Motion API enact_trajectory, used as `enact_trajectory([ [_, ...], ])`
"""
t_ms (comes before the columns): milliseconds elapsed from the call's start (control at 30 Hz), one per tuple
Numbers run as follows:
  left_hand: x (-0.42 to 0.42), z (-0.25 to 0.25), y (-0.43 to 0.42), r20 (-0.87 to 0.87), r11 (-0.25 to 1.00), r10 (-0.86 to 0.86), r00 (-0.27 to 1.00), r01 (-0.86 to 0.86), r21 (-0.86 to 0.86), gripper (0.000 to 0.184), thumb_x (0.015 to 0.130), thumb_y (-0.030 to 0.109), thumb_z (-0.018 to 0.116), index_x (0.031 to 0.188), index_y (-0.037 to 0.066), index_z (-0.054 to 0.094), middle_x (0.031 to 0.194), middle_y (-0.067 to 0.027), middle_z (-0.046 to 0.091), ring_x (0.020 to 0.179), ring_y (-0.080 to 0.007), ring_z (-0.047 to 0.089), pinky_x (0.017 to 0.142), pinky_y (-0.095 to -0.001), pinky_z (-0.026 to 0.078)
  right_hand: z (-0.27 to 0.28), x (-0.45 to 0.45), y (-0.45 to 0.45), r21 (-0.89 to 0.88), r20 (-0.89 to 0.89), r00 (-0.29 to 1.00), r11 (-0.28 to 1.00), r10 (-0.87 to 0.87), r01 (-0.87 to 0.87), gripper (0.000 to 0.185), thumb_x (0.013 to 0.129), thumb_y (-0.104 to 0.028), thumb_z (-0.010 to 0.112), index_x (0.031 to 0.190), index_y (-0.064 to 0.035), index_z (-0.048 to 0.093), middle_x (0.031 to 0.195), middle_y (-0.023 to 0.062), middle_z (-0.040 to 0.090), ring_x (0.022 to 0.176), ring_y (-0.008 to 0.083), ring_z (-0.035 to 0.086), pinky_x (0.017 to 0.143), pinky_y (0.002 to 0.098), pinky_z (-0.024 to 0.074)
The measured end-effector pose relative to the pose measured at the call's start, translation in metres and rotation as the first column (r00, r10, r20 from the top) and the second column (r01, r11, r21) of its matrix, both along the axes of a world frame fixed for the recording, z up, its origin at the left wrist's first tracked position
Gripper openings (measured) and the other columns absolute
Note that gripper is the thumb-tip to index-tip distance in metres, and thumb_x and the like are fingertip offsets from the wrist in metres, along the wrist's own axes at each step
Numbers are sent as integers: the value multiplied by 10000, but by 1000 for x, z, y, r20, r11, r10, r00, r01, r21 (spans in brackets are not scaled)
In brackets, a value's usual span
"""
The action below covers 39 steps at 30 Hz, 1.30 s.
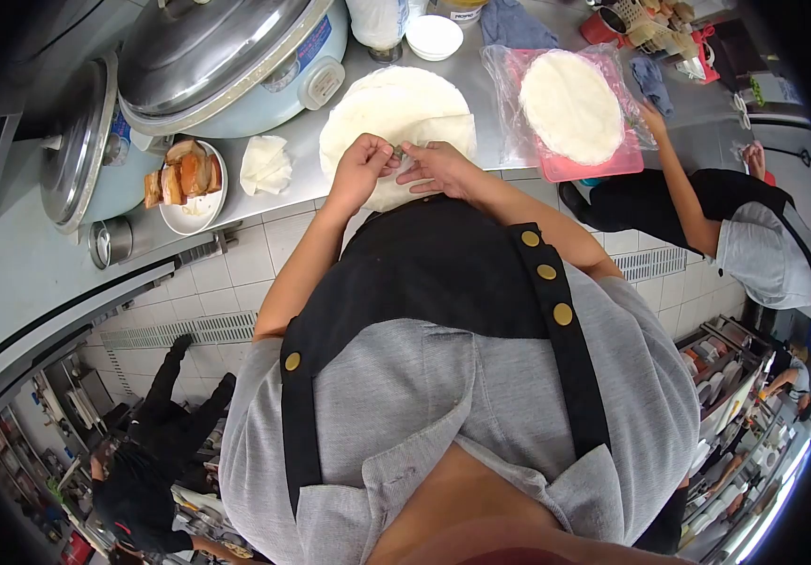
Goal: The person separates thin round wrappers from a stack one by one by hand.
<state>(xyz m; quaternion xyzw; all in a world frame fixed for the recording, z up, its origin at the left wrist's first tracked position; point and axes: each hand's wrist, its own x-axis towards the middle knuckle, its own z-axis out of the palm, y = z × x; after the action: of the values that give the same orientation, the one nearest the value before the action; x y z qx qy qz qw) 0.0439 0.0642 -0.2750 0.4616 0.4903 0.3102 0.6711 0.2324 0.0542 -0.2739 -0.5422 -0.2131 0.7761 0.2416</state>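
Observation:
My left hand (365,165) is closed in a pinch at the near part of a pile of thin round dough sheets (396,94). Its fingertips meet at a small greyish-dark bit (398,152), too small to name. Facing it, my right hand (438,169) has its fingers spread apart over the same pile, one fingertip close to that bit. A flap of the top sheet (448,130) lies folded beside my right hand. The near edge of the pile reaches the counter's front edge, under my wrists.
At left stand two large lidded cookers (222,61), a plate of browned meat blocks (184,184) and a crumpled white sheet (265,166). White bowls (434,38) are behind. On the right, a pink board (599,165) bears more round sheets (572,106); a co-worker's hand (652,121) is beside it.

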Motion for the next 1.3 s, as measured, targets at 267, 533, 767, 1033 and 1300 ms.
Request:
enact_trajectory([
  [267, -2, -6, -3, -50, 962, 106, 993, -115, -246, 141, 931, 200, 562, 957, 65, 593, 922, -56, 664, 799, -123, 587, 741, -294, 502, 3, -4, -1, 144, 95, 988, 983, -125, 111, 402, 980, -361, 623, 1079, 10, 500, 994, 128, 624, 868, 247, 716, 722, 408, 576],
  [533, 0, -8, -6, 11, 930, 185, 983, -171, -327, 163, 907, 230, 546, 966, 81, 581, 897, -37, 653, 832, -128, 579, 745, -308, 487, -2, -6, -1, 231, 109, 983, 966, -146, 117, 343, 997, -297, 596, 1143, 11, 553, 1005, 118, 663, 814, 212, 713, 689, 342, 560],
  [767, -4, -8, 3, -200, 992, 71, 977, -49, 112, 261, 988, 268, 545, 1001, 31, 654, 911, -54, 668, 838, -141, 602, 764, -307, 484, -16, -7, -2, 323, 54, 990, 941, -129, 105, 262, 1004, -288, 580, 1129, -62, 623, 967, 36, 683, 764, 139, 683, 654, 279, 523],
  [1033, 1, -31, 17, -262, 946, -149, 954, 214, 243, 299, 1016, 223, 551, 1175, -2, 669, 1099, -109, 695, 1008, -181, 632, 921, -301, 473, -26, 0, -3, 463, 37, 997, 885, -70, 45, 252, 1008, -259, 581, 1091, -26, 634, 868, 28, 671, 714, 113, 647, 640, 253, 515],
  [1300, -5, -28, 30, -44, 953, -293, 955, 288, -95, 288, 1004, 233, 588, 1192, 27, 663, 994, 9, 676, 864, -86, 584, 793, -230, 457, -15, 15, -7, 597, 197, 980, 796, -24, -101, 240, 970, -280, 634, 1044, -56, 678, 868, -20, 660, 750, 75, 587, 684, 255, 486],
])
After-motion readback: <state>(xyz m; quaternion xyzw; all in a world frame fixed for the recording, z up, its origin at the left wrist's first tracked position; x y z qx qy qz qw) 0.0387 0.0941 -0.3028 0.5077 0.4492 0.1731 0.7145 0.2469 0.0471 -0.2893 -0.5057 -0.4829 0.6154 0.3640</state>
